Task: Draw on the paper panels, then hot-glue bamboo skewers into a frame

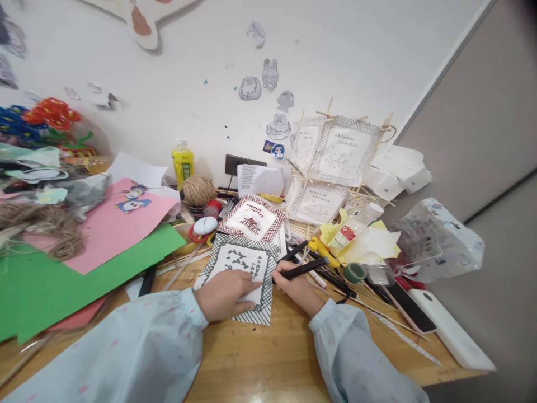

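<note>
A sheet of white paper with a dark green cross-hatched border (265,314) lies on the desk, with leaf shapes and writing drawn inside its wavy frame. My left hand (226,294) rests flat on its lower left part, fingers stretched out and covering some of the drawing. At the sheet's right edge, my right hand (297,286) is closed around a black marker pen (305,268), its tip end hidden by the fingers. Just behind that pen, a second black stick-like piece (296,250) shows; whether the hand touches it I cannot tell. A red-bordered drawing (251,219) lies behind the sheet.
Green card (96,280) and pink card (113,224) cover the left side. Behind are a twine ball (198,191), a yellow bottle (183,162) and a stick frame with paper panels (339,148). A yellow glue gun (324,252), phone (409,307) and white box (451,330) are at right.
</note>
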The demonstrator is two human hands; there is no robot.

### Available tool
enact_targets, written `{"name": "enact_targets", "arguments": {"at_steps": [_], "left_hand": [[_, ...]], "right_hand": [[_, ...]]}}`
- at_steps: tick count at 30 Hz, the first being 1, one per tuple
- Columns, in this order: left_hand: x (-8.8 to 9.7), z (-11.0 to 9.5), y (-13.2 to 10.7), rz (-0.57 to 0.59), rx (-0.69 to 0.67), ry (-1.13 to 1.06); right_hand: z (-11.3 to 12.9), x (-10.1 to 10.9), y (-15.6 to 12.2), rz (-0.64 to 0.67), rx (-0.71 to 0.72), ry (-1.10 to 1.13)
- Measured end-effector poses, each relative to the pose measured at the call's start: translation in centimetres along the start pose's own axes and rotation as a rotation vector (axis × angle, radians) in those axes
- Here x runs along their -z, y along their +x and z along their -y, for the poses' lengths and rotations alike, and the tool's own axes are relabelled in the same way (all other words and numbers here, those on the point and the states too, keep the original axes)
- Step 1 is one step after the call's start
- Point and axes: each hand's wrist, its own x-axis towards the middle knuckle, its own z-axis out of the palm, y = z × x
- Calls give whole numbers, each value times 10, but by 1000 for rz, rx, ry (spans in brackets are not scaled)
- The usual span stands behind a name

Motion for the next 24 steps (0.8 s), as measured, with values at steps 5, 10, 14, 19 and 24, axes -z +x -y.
{"name": "enact_targets", "arguments": {"at_steps": [5,10,14,19,24], "left_hand": [[-2,1,1,-4,-8,0],[-2,2,0,-18,-19,15],[-3,2,0,-32,-19,-9],[-10,3,2,-86,34,-17],[-12,4,3,-47,49,9]], "right_hand": [[-3,-1,1,-7,23,-3],[-6,-1,3,16,-34,94],[-7,0,2,-29,-84,68],[-2,1,0,0,-45,30],[-1,0,0,13,1,-8]]}}
